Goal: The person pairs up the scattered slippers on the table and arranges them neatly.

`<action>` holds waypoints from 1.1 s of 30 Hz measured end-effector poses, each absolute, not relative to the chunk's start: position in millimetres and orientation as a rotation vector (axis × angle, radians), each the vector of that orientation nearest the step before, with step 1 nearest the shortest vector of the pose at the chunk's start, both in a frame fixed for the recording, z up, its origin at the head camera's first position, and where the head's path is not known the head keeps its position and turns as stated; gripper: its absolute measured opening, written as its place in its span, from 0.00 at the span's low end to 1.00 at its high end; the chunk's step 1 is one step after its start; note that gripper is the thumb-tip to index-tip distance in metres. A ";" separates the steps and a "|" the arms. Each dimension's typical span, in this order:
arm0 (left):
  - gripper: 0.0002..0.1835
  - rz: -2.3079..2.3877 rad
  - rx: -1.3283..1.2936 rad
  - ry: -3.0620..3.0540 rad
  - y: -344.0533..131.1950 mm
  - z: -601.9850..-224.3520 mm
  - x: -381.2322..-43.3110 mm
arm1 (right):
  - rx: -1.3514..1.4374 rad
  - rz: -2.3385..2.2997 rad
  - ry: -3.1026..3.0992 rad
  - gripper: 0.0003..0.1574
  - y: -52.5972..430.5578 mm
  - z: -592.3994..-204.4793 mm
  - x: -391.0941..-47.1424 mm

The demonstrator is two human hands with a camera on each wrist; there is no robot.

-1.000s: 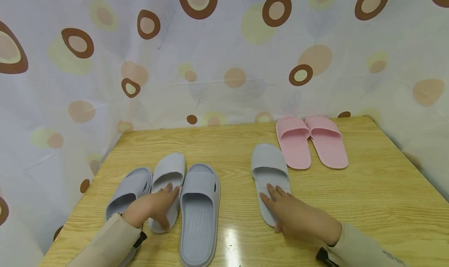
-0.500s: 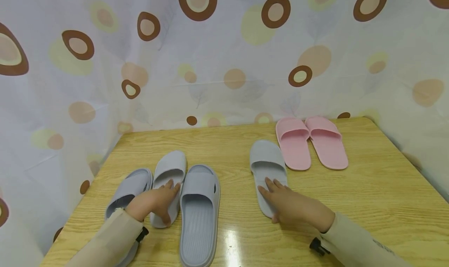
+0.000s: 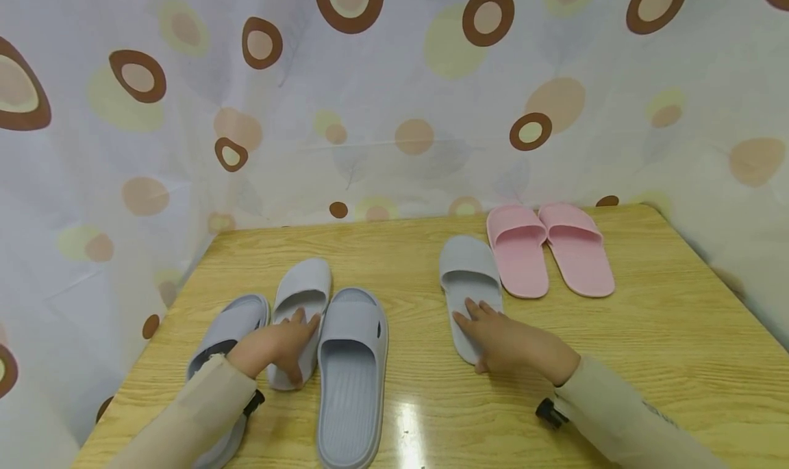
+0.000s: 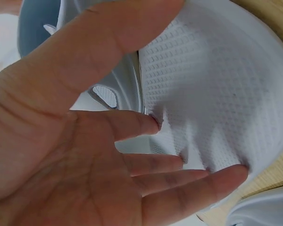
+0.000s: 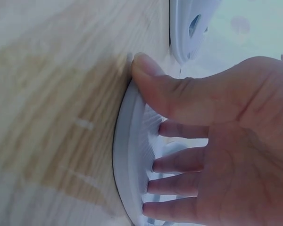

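Grid-textured, round-heeled left slipper (image 4: pixel 207 80), right slipper (image 3: pixel 467 283) at its 3 o'clock; left grip (image 3: pixel 280 344), right grip (image 3: pixel 507 339) spread, one touching each.

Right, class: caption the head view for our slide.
Two hands, each touching a pale slipper, with grey slippers and a pink pair on the wooden table.

I can see both of the person's arms slanting in toward each other, the left sleeve (image 3: pixel 181 414) and the right sleeve (image 3: pixel 629 407) both pale, ending just above the bare wrists. The left hand (image 3: pixel 280 342) is palm down and well apart from the right, its thumb (image 4: pixel 94 44) stretched wide of four nearly straight, slightly fanned fingers (image 4: pixel 193 190). The right hand (image 3: pixel 511 339), also palm down, has its four fingers extended side by side with small gaps between them, the thumb angled away below.
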State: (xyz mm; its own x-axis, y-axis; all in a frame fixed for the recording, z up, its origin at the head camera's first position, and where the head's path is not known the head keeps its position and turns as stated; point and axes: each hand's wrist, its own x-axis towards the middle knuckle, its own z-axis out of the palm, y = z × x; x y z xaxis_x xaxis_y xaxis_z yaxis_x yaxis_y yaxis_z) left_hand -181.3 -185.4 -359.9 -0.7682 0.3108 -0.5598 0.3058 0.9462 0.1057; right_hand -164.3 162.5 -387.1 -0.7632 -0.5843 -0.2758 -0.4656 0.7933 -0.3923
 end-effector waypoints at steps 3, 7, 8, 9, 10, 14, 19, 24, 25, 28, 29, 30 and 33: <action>0.58 -0.004 0.436 2.497 -184.1 -358.2 -182.6 | -0.798 -0.424 2.597 0.50 162.4 -387.0 -168.4; 0.58 -0.020 0.427 2.482 -182.2 -356.8 -184.5 | -0.820 -0.410 2.599 0.50 162.7 -386.8 -172.6; 0.58 -0.023 0.423 2.479 -181.8 -356.7 -185.2 | -0.823 -0.408 2.599 0.50 162.8 -386.8 -173.6; 0.58 -0.028 0.421 2.477 -181.4 -356.6 -186.0 | -0.824 -0.411 2.598 0.50 163.1 -387.0 -174.8; 0.58 -0.033 0.419 2.477 -181.0 -356.7 -187.0 | -0.828 -0.411 2.597 0.50 163.3 -387.0 -175.8; 0.59 -0.061 0.418 2.477 -180.2 -358.2 -192.1 | -0.819 -0.408 2.591 0.50 163.6 -387.3 -180.4; 0.60 -0.105 0.409 2.468 -179.5 -361.0 -200.2 | -0.820 -0.395 2.595 0.50 163.6 -387.8 -187.3; 0.60 -0.110 0.391 2.459 -178.8 -361.4 -205.3 | -0.824 -0.379 2.600 0.50 163.1 -387.1 -194.8; 0.59 -0.109 0.391 2.457 -178.5 -360.9 -205.8 | -0.824 -0.373 2.600 0.50 163.2 -387.0 -196.0; 0.59 -0.100 0.388 2.456 -178.0 -360.1 -207.9 | -0.813 -0.361 2.600 0.49 162.9 -386.3 -198.9; 0.59 -0.097 0.385 2.455 -177.8 -359.5 -208.4 | -0.805 -0.357 2.601 0.49 162.9 -386.6 -199.8; 0.59 -0.094 0.382 2.452 -177.5 -358.9 -209.2 | -0.798 -0.356 2.602 0.49 162.6 -386.8 -200.6; 0.59 -0.088 0.372 2.449 -177.8 -358.2 -212.5 | -0.790 -0.345 2.611 0.49 161.5 -387.7 -203.1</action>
State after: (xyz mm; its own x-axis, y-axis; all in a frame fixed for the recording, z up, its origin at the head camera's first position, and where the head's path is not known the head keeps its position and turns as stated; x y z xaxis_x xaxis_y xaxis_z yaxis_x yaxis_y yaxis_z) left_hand -212.5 -177.8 -358.2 -0.7482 0.2436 -0.6172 0.2873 0.9574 0.0296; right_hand -203.1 161.5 -387.7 -0.7654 -0.5727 -0.2936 -0.4767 0.8110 -0.3392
